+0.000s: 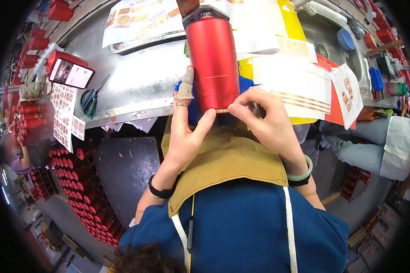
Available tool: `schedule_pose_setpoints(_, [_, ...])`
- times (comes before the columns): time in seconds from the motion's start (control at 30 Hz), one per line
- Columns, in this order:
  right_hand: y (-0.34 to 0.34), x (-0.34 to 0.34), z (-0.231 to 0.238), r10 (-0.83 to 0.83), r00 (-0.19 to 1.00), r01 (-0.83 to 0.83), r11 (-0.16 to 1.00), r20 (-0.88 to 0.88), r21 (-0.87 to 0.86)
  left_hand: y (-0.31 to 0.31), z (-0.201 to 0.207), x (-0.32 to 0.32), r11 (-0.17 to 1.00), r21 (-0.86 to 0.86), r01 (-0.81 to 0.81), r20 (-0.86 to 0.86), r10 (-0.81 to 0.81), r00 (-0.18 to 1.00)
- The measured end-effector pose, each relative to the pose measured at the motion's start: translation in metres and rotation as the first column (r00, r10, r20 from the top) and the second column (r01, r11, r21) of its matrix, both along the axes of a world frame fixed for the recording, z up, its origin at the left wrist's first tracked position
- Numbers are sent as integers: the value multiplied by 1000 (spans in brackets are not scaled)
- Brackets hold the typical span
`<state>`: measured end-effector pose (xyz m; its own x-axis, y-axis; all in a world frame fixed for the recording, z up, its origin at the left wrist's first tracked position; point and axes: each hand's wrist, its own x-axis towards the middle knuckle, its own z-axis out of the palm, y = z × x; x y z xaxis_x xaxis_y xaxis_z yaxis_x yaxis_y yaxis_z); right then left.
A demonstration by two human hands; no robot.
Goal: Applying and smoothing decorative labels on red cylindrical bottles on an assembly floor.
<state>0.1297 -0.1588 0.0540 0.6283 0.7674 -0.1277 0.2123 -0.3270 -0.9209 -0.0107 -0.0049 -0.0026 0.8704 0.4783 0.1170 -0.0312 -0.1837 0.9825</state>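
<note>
While your left hand (pixel 187 135) lies loosely open against the red metallic cylinder (pixel 212 59), press the thin gold strip (pixel 222 110) evenly with your curled right hand (pixel 269 113), its grip unclear.

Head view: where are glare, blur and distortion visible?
In the head view, glare whitens the metal table; in the same view, straight edges bend toward the dark rim, the person at far left looks blurred, and the red cylinder appears sharper.

Beyond my left hand (pixel 187 136) a metal table (pixel 136 75) is stretching; lower, to that hand's left, grey floor (pixel 81 223) is showing, white lights (pixel 4 186) glowing farther out.
</note>
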Motion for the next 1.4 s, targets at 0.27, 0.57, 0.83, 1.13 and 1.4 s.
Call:
schedule_pose_setpoints(0.27, [1, 0, 2, 9, 999, -9, 1000, 31, -4, 2, -8, -6, 908, 362, -210, 297, 101, 950])
schedule_pose_setpoints(0.57, [-2, 7, 5, 38, 999, -37, 998, 20, -42, 1, -7, 4, 619, 737, -272, 322, 33, 946])
schedule_pose_setpoints(0.83, [-11, 11, -5, 18, 998, -19, 999, 54, 31, -3, -3, 9, 631, 687, -361, 415, 67, 907])
schedule_pose_setpoints(1.13, [-13, 15, -8, -5, 999, 4, 1000, 41, 28, -3, -24, 3, 716, 571, -402, 397, 188, 899])
schedule_pose_setpoints(1.4, [-14, 19, -4, -4, 1000, 4, 999, 12, -43, -4, -16, 7, 634, 692, -345, 403, 56, 913])
